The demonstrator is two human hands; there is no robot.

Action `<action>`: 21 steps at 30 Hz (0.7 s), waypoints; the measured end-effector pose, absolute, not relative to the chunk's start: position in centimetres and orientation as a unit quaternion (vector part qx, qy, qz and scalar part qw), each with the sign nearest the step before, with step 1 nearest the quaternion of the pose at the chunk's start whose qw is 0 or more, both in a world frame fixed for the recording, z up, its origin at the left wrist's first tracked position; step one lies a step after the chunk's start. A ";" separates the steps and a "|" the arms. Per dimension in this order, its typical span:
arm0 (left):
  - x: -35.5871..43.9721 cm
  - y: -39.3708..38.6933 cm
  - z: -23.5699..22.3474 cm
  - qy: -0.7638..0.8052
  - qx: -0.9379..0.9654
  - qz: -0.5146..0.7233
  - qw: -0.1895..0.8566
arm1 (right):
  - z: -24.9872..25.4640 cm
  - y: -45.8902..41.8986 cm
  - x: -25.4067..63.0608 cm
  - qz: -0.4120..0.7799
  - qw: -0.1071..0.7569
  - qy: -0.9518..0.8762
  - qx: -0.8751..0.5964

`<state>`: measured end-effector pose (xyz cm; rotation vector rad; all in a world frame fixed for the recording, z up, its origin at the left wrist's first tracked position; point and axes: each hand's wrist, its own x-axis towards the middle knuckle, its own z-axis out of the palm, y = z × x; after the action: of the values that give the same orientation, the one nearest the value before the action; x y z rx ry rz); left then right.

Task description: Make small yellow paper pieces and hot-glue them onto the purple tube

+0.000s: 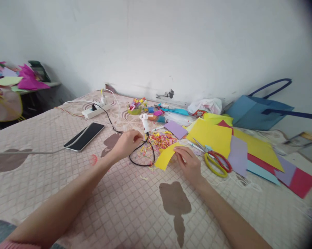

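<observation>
The pale, diamond-patterned tabletop point(135, 214) carries a boxy blue bag point(259, 110) with dark straps along its far edge, toward the right corner. The left hand point(126, 142) is loosely curled, and I cannot tell whether it holds anything; the right hand point(190, 164) pinches a curved yellow paper strip point(166, 157) near its right end, thumb against fingers. The strip is between the hands, well in from the far edge, just beside multicoloured paper scraps point(162, 140). It looks light, flexible and easily creased; a gentle grip near either end should suit it.
</observation>
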<state>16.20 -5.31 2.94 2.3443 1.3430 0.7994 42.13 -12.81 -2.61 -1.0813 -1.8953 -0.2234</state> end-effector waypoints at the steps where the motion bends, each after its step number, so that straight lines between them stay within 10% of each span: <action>1: 16.6 -5.7 3.0 0.464 0.818 0.274 0.199 | -2.5 -12.9 42.0 -0.086 0.460 -0.766 -0.441; 10: 15.8 -5.0 3.0 0.513 0.797 0.296 0.121 | -1.9 -13.8 41.0 -0.091 0.475 -0.752 -0.447; 21: 20.1 -9.6 0.3 0.321 0.717 0.339 0.517 | -1.4 -14.7 39.7 -0.078 0.464 -0.769 -0.432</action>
<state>20.07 -9.64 0.27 1.7220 0.7706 0.8127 39.74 -14.70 -1.37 -1.0617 -1.8892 -0.1907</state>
